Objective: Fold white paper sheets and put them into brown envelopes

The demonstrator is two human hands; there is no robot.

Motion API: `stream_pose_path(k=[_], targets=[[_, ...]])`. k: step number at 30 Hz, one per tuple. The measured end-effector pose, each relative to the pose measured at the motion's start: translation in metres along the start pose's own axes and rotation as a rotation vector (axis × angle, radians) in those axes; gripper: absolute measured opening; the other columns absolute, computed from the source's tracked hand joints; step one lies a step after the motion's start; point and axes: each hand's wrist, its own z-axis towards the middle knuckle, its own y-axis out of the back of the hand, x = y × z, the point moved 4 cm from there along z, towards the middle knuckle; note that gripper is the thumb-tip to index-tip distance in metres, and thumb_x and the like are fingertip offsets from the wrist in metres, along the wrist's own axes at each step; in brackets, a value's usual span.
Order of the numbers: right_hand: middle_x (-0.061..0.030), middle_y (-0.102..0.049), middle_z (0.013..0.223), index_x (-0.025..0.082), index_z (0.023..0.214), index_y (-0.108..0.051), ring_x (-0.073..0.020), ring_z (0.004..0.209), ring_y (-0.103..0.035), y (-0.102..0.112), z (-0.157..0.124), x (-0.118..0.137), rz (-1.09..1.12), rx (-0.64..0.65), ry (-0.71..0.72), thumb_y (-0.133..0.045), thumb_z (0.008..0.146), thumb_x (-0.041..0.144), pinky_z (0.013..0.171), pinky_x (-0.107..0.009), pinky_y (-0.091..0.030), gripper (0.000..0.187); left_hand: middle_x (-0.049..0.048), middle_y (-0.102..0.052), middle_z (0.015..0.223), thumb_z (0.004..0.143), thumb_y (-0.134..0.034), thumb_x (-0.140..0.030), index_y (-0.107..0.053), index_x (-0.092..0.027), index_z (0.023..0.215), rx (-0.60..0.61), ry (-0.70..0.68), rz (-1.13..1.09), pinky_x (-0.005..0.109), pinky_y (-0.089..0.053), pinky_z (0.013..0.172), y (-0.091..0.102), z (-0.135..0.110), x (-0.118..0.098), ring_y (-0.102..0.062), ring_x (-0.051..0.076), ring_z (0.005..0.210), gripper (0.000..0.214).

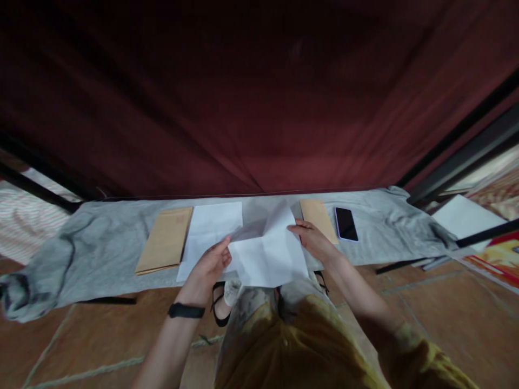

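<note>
Between my two hands is a creased sheet of white paper (270,259), partly folded, its near edge close to my lap. My left hand (213,262) pinches its left edge, thumb on top. On the right edge, higher up, my right hand (310,237) grips the same sheet between thumb and fingers. Flat on the cloth under and left of my left hand lies more white paper (214,219). Brown envelopes (166,237) are stacked further left. Another brown envelope (318,216) sits beside my right hand, partly hidden by it.
A grey cloth (109,232) covers the long narrow surface before me. Right of the single envelope lies a phone (346,223). A dark red curtain (259,108) hangs behind. Black metal bars (466,146) stand at the right, with printed papers (498,259) below. The floor is tiled.
</note>
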Motion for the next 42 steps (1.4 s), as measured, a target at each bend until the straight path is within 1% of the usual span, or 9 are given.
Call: stream_pose_path(k=[4,7,10,16,22,26,33,38,42], targets=[[-0.0011,-0.077,0.078,0.018,0.09,-0.076,-0.0175,0.067,-0.067,0.003,0.016,0.057,-0.085,0.028,0.197,-0.082,0.066,0.038,0.07,-0.029,-0.051,0.032,-0.0044,-0.065,0.069,0.051,-0.092,-0.026,-0.064,-0.017,0.075,0.069,-0.118,-0.054,0.018,-0.043,0.056,-0.023,0.012,-0.057,-0.058,0.008,0.06,0.038],[0.0003,-0.078,0.085,0.021,0.092,-0.078,-0.0195,0.082,-0.069,0.006,0.023,0.103,-0.14,0.025,0.407,-0.083,0.068,0.038,0.085,-0.034,-0.051,0.03,-0.0045,-0.067,0.071,0.054,-0.092,-0.031,-0.063,-0.017,0.074,0.155,-0.37,-0.026,0.018,-0.044,0.06,-0.044,0.011,-0.103,-0.057,0.007,0.062,0.037],[0.0003,-0.078,0.095,0.023,0.094,-0.078,-0.0212,0.095,-0.068,0.016,0.025,0.123,-0.229,0.0,0.547,-0.082,0.072,0.037,0.096,-0.039,-0.048,0.027,-0.0033,-0.07,0.076,0.061,-0.087,-0.033,-0.063,-0.019,0.074,0.144,-0.593,0.023,0.022,-0.05,0.071,-0.057,0.008,-0.12,-0.063,0.01,0.07,0.032],[-0.0037,-0.072,0.125,0.025,0.098,-0.078,-0.0256,0.122,-0.061,0.055,0.032,0.063,-0.456,-0.121,0.63,-0.077,0.077,0.041,0.114,-0.047,-0.038,0.027,0.0045,-0.077,0.092,0.079,-0.072,-0.033,-0.07,-0.019,0.083,0.055,-0.79,0.501,0.034,-0.057,0.085,-0.052,0.016,-0.057,-0.071,0.024,0.094,0.015],[-0.0121,-0.064,0.138,0.023,0.097,-0.078,-0.0313,0.134,-0.054,0.087,0.012,-0.046,-0.633,-0.07,0.546,-0.069,0.084,0.042,0.116,-0.052,-0.037,0.025,0.0078,-0.067,0.134,0.088,-0.041,-0.005,-0.07,-0.021,0.112,0.348,-0.943,0.929,0.045,-0.049,0.112,-0.036,0.009,0.045,-0.059,0.021,0.13,0.041],[-0.0133,-0.061,0.142,0.023,0.112,-0.077,-0.0332,0.138,-0.049,0.098,-0.016,-0.091,-0.844,0.002,0.574,-0.072,0.084,0.04,0.118,-0.055,-0.035,0.032,0.0088,-0.061,0.143,0.085,-0.039,0.001,-0.065,-0.021,0.127,0.46,-0.946,1.126,0.046,-0.046,0.117,-0.024,0.001,0.086,-0.05,0.02,0.14,0.054],[-0.0073,-0.055,0.15,0.029,0.135,-0.065,-0.0288,0.143,-0.045,0.1,-0.033,-0.099,-1.081,0.084,0.613,-0.059,0.096,0.031,0.121,-0.055,-0.034,0.04,0.006,-0.054,0.151,0.09,-0.039,-0.003,-0.057,-0.025,0.14,0.429,-0.858,1.143,0.045,-0.042,0.12,-0.024,0.004,0.09,-0.047,0.019,0.143,0.058],[-0.0075,-0.051,0.154,0.029,0.143,-0.058,-0.0267,0.143,-0.046,0.093,-0.03,-0.088,-1.06,0.062,0.632,-0.056,0.098,0.038,0.12,-0.049,-0.038,0.046,0.0088,-0.056,0.148,0.096,-0.047,-0.021,-0.059,-0.024,0.138,0.156,-0.706,0.934,0.045,-0.042,0.118,-0.036,0.011,0.08,-0.054,0.022,0.136,0.044],[-0.009,-0.049,0.155,0.028,0.145,-0.056,-0.0298,0.144,-0.044,0.089,-0.03,-0.097,-1.044,0.102,0.643,-0.061,0.094,0.044,0.12,-0.052,-0.037,0.054,0.0113,-0.064,0.136,0.09,-0.058,-0.027,-0.065,-0.021,0.129,0.084,-0.548,0.821,0.042,-0.052,0.106,-0.044,0.023,0.083,-0.061,0.024,0.125,0.04]])
